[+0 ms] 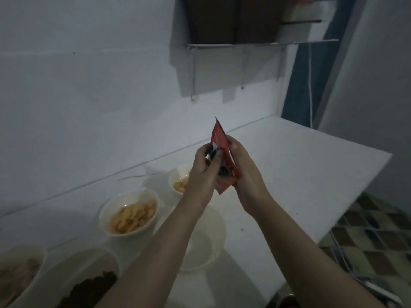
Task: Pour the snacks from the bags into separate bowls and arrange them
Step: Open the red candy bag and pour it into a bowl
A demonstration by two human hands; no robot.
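A small red snack bag (223, 152) is held upright above the white table (300, 174). My left hand (204, 172) pinches its left edge, and my right hand (244, 174) grips its right side. Under my forearms stands an empty white bowl (206, 243). A white bowl of orange snacks (130, 215) sits to the left. Another white bowl of pale snacks (179, 181) lies behind my left hand, partly hidden. At the bottom left are a bowl of dark snacks (89, 283) and a bowl of light snacks (20, 272), both cut off by the frame.
A white wall (89, 96) runs behind the table. A wall shelf (255, 41) hangs above. The table's right edge drops to a patterned tiled floor (373, 236), where a white cable (347, 258) lies.
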